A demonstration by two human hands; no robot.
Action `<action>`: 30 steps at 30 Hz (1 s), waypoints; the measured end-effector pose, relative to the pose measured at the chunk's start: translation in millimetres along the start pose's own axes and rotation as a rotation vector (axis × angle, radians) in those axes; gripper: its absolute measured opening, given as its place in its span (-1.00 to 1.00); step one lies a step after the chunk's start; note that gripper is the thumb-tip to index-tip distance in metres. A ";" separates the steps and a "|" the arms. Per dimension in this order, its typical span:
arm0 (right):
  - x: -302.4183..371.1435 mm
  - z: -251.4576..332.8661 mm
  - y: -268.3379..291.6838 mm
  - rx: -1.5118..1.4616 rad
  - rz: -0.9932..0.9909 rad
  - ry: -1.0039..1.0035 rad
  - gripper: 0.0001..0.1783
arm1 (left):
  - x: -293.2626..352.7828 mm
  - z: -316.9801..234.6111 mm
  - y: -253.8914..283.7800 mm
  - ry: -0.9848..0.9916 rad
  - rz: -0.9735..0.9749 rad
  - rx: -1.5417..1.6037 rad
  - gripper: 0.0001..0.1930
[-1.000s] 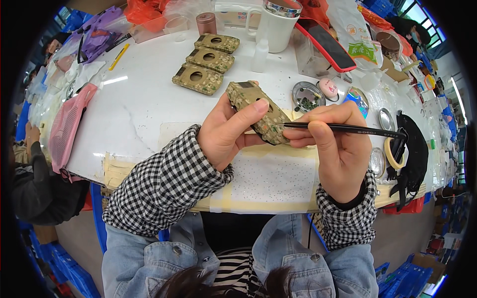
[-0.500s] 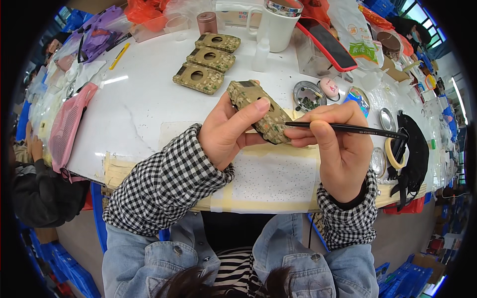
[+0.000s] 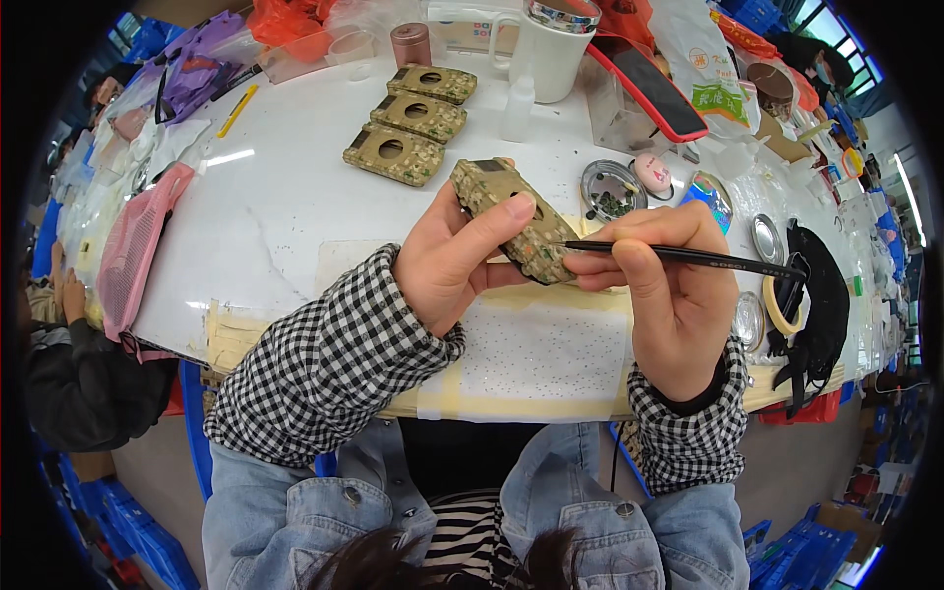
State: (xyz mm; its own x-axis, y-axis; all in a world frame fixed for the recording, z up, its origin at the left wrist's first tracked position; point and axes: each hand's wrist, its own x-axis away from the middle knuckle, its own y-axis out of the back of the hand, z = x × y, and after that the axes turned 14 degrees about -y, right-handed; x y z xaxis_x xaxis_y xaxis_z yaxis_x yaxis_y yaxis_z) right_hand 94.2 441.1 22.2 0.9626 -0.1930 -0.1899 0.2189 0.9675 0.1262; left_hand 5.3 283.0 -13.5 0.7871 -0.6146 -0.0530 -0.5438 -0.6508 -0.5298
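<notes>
My left hand (image 3: 455,251) holds a camouflage-patterned case (image 3: 541,234) tilted over the table, its thumb across the upper face near a round hole. The case has a rough, speckled surface and a dark band at its far end. My right hand (image 3: 678,295) pinches a slim black pointed tool (image 3: 708,258); its kind is unclear. The tool's tip meets the lower right part of the case, and the right fingertips rest by the case's edge. Three similar cases lie in a row beyond: the nearest case (image 3: 393,155), the middle case (image 3: 421,118) and the farthest case (image 3: 433,85).
A round dish (image 3: 612,192) with dark green bits lies right of the held case. White paper (image 3: 541,359) with scattered specks is taped below my hands. Farther back stand a white mug (image 3: 551,54) and a red-cased phone (image 3: 649,88). A pink mesh pouch (image 3: 143,251) lies left.
The tool's back end has dipped very slightly. Both hands and the held case stay almost in place.
</notes>
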 end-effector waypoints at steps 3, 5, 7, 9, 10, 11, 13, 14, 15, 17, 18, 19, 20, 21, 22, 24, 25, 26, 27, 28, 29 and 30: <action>0.5 0.1 -0.4 -0.003 -0.006 -0.005 -0.88 | 0.4 0.1 0.2 0.001 -0.003 -0.002 -0.47; 1.1 0.8 -0.8 0.004 -0.009 -0.008 -0.88 | 0.5 0.0 0.4 -0.001 0.003 -0.001 -0.47; 0.8 0.9 -0.5 0.001 -0.004 -0.005 -0.89 | 0.3 0.1 0.8 -0.005 0.012 0.002 -0.48; 0.6 0.4 -0.5 -0.004 -0.002 -0.003 -0.89 | -0.1 0.1 1.8 -0.001 0.017 -0.004 -0.48; 0.5 0.0 -0.7 -0.007 -0.003 -0.004 -0.89 | -0.2 0.2 2.1 0.001 0.020 -0.007 -0.48; 0.5 -0.2 -0.6 -0.009 -0.004 -0.003 -0.89 | -0.2 0.3 1.9 0.001 0.016 -0.010 -0.49; 0.2 -0.4 0.3 -0.001 0.000 0.006 -0.89 | 0.0 0.7 1.3 0.000 0.006 -0.017 -0.49; 0.1 -0.3 0.5 0.004 0.001 0.011 -0.89 | -0.2 0.9 1.6 -0.002 0.015 -0.014 -0.49; 0.3 -0.1 0.0 -0.027 -0.005 0.002 -0.89 | -0.6 1.2 2.1 -0.003 0.024 -0.012 -0.49; 1.2 0.8 -1.2 -0.087 -0.018 -0.017 -0.90 | -1.0 0.6 2.2 0.006 0.033 0.010 -0.49; 1.9 0.5 -0.7 -0.054 -0.028 0.024 -0.90 | -1.1 -0.7 1.6 0.018 0.033 0.029 -0.49; 2.8 -0.7 0.6 -0.020 -0.038 0.066 -0.89 | -1.2 -1.4 1.3 0.029 0.033 0.048 -0.50; 3.0 -1.8 1.8 0.013 -0.048 0.110 -0.87 | -1.8 -1.0 1.9 0.040 0.053 0.084 -0.50; 2.8 -3.2 2.9 0.056 -0.052 0.165 -0.86 | -2.7 0.3 3.0 0.052 0.074 0.120 -0.50; 2.5 -4.7 4.1 0.099 -0.056 0.220 -0.84 | -3.2 1.4 4.0 0.063 0.094 0.156 -0.50; 1.7 -5.6 3.5 0.141 -0.046 0.287 -0.82 | -2.4 1.7 4.4 0.067 0.097 0.175 -0.50; 1.7 -5.4 2.5 0.144 -0.033 0.300 -0.82 | -1.9 1.3 4.4 0.069 0.099 0.185 -0.50; 2.0 -5.3 1.9 0.149 -0.022 0.313 -0.81 | -1.9 0.9 4.2 0.068 0.101 0.179 -0.50; 1.1 -5.7 1.3 0.189 -0.035 0.339 -0.81 | -2.0 0.5 4.1 0.067 0.103 0.174 -0.50; 1.2 -6.1 0.6 0.208 -0.042 0.353 -0.81 | -2.1 0.1 4.0 0.066 0.105 0.169 -0.50; 1.3 -7.1 -0.4 0.225 -0.049 0.366 -0.80 | -1.9 0.0 4.5 0.070 0.100 0.173 -0.50; 1.4 -7.5 -0.8 0.242 -0.055 0.379 -0.80 | -1.9 0.1 5.0 0.074 0.096 0.177 -0.50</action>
State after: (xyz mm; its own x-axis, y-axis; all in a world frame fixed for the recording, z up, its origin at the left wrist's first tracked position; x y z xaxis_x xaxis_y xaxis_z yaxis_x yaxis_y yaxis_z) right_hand 94.1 441.2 14.5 0.8323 -0.1264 -0.5398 0.3426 0.8828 0.3215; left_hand 1.2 280.9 -16.1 0.7069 -0.7055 -0.0514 -0.5505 -0.5031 -0.6662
